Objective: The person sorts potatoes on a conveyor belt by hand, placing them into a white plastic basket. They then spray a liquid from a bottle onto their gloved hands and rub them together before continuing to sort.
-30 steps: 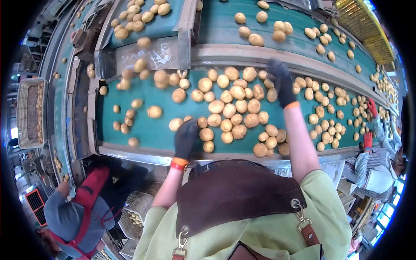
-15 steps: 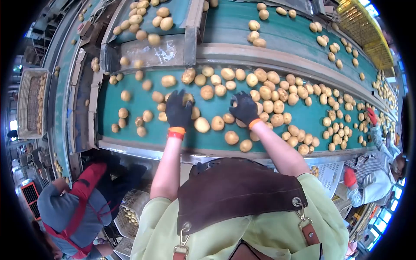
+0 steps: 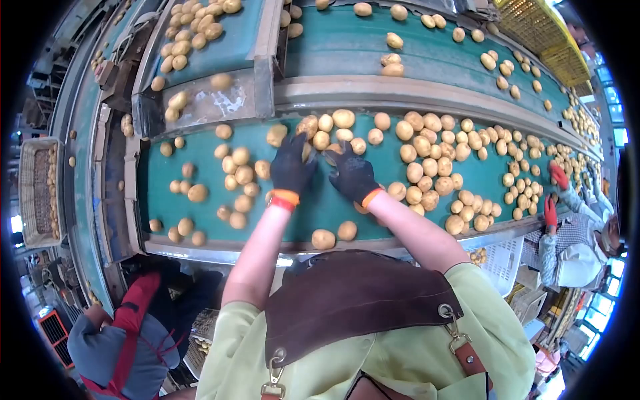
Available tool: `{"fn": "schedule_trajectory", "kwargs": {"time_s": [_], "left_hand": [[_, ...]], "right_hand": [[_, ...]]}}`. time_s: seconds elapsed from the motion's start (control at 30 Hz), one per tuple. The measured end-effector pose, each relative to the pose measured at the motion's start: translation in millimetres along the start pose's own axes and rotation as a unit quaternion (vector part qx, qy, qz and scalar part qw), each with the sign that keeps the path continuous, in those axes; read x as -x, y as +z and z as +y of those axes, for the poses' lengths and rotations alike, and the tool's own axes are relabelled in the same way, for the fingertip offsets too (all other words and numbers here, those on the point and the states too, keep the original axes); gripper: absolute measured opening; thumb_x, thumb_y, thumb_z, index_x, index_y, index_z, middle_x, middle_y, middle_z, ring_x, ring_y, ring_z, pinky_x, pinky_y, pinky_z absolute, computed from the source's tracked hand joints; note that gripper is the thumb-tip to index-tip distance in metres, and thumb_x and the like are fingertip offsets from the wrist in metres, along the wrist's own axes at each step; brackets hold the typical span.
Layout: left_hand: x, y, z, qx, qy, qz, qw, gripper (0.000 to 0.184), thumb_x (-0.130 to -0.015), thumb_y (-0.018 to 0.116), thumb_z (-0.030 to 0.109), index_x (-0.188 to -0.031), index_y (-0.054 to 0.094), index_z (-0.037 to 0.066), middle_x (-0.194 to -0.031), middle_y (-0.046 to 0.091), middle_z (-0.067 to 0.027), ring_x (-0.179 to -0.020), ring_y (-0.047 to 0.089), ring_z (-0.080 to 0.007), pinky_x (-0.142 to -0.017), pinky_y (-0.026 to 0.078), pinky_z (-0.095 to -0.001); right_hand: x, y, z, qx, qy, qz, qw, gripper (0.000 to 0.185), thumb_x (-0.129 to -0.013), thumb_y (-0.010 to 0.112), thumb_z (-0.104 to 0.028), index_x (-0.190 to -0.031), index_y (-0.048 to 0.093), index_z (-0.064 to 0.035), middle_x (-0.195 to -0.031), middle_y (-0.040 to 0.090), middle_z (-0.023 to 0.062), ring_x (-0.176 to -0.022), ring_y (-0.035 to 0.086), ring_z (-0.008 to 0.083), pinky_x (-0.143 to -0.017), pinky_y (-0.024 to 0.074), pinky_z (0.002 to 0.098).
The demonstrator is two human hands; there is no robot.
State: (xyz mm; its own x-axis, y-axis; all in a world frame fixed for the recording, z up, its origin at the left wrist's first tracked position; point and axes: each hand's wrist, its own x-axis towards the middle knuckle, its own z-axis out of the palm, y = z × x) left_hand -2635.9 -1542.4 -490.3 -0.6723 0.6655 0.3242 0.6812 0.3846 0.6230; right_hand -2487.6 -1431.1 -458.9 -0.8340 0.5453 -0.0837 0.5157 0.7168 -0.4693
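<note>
Both my hands wear dark gloves with orange bands at the wrists, above a green conveyor belt (image 3: 303,220). My left hand (image 3: 292,168) has its fingers curled round a potato (image 3: 307,153), partly hidden by the glove. Close by on the right, my right hand (image 3: 352,175) grips another potato (image 3: 331,157) at its fingertips. Just beyond the hands lie several loose potatoes (image 3: 344,119). A denser group of potatoes (image 3: 427,167) spreads to the right of my right hand, and scattered ones (image 3: 241,175) lie to the left.
A metal chute (image 3: 200,103) drops potatoes onto the belt at upper left. The belt's metal front edge (image 3: 200,252) runs before me. A co-worker's red-gloved hand (image 3: 559,176) is at the far right; another person (image 3: 127,333) is at lower left. A crate (image 3: 41,190) stands far left.
My hands have moved closer together, the right one shifting left. Potatoes on the belt have changed position, and more lie on the left. A co-worker's second red glove now shows at right.
</note>
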Motion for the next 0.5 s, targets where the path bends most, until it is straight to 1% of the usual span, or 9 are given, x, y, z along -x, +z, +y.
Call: {"fn": "schedule_trajectory", "kwargs": {"time_s": [0.1,0.17,0.23,0.27,0.3,0.37,0.43,0.47,0.5], "left_hand": [[-40,11,-2,-0.073,0.038,-0.171,0.982,0.075,-0.08,0.071,0.021,-0.15,0.046,0.025,-0.139,0.057,-0.01,-0.106,0.068,-0.0367,-0.085,0.056,-0.0471],[-51,31,-19,-0.008,0.087,-0.155,0.984,0.075,-0.08,0.068,0.02,-0.151,0.045,0.026,-0.14,0.056,-0.0116,-0.113,0.065,-0.037,-0.09,0.055,-0.0465],[-59,27,-16,0.006,0.073,-0.182,0.98,0.075,-0.08,0.068,0.019,-0.151,0.044,0.027,-0.139,0.056,-0.015,-0.119,0.061,-0.0371,-0.095,0.053,-0.0456],[-60,24,-17,-0.004,0.048,-0.232,0.972,0.075,-0.08,0.068,0.019,-0.151,0.045,0.027,-0.137,0.056,-0.0162,-0.119,0.061,-0.0376,-0.094,0.053,-0.0461],[-58,17,-18,-0.017,0.022,-0.281,0.959,0.075,-0.08,0.069,0.02,-0.151,0.045,0.027,-0.134,0.057,-0.0174,-0.118,0.061,-0.038,-0.094,0.053,-0.0466],[-36,28,-43,0.023,0.095,-0.222,0.97,0.071,-0.078,0.072,0.022,-0.145,0.052,0.034,-0.116,0.059,-0.0173,-0.1,0.065,-0.0398,-0.083,0.056,-0.0501],[-27,-15,-22,-0.009,0.075,-0.284,0.956,0.066,-0.077,0.073,0.019,-0.139,0.056,0.035,-0.111,0.058,-0.0166,-0.092,0.067,-0.0385,-0.075,0.057,-0.0502],[-17,-15,-27,-0.006,0.1,-0.29,0.952,0.066,-0.076,0.073,0.019,-0.137,0.057,0.034,-0.111,0.058,-0.0166,-0.09,0.068,-0.0381,-0.072,0.057,-0.0502],[-8,-16,-31,-0.002,0.124,-0.293,0.948,0.065,-0.074,0.074,0.018,-0.135,0.058,0.034,-0.11,0.057,-0.0167,-0.088,0.068,-0.0377,-0.069,0.057,-0.0502]], "right_hand": [[4,1,-1,-0.022,-0.008,-0.061,0.998,0.05,-0.083,0.068,-0.026,-0.133,0.06,-0.0229,-0.128,0.058,0.0143,-0.114,0.062,0.0351,-0.083,0.0568,0.048],[8,2,-2,-0.036,-0.017,-0.08,0.996,0.049,-0.084,0.068,-0.027,-0.132,0.061,-0.0235,-0.126,0.059,0.0149,-0.116,0.061,0.0362,-0.086,0.0563,0.0468],[8,6,-1,-0.159,0.03,-0.134,0.978,0.043,-0.085,0.069,-0.027,-0.128,0.062,-0.0189,-0.119,0.062,0.0134,-0.114,0.063,0.0335,-0.094,0.0528,0.042],[1,5,8,-0.387,0.014,-0.161,0.908,0.039,-0.087,0.07,-0.028,-0.123,0.063,-0.0116,-0.114,0.062,0.011,-0.11,0.062,0.0273,-0.099,0.0485,0.0387],[-9,-3,12,-0.387,0.014,-0.157,0.908,0.039,-0.087,0.07,-0.028,-0.123,0.063,-0.0116,-0.114,0.062,0.011,-0.11,0.062,0.0273,-0.099,0.0485,0.0387],[-34,-37,12,-0.289,-0.08,-0.104,0.948,0.034,-0.092,0.066,-0.022,-0.123,0.062,-0.0085,-0.117,0.062,0.0096,-0.112,0.061,0.0247,-0.1,0.0484,0.0382],[-63,-64,7,-0.185,-0.17,-0.047,0.967,0.029,-0.096,0.063,-0.017,-0.123,0.061,-0.0054,-0.12,0.062,0.0083,-0.114,0.06,0.0222,-0.101,0.0483,0.0378],[-80,-71,4,-0.361,-0.087,0.012,0.928,0.028,-0.099,0.06,-0.016,-0.125,0.059,-0.0056,-0.122,0.062,0.0099,-0.114,0.061,0.0246,-0.101,0.05,0.0394],[-97,-76,2,-0.521,-0.003,0.071,0.851,0.028,-0.102,0.056,-0.016,-0.127,0.057,-0.0057,-0.123,0.062,0.0115,-0.113,0.062,0.027,-0.1,0.0518,0.0411]]}}
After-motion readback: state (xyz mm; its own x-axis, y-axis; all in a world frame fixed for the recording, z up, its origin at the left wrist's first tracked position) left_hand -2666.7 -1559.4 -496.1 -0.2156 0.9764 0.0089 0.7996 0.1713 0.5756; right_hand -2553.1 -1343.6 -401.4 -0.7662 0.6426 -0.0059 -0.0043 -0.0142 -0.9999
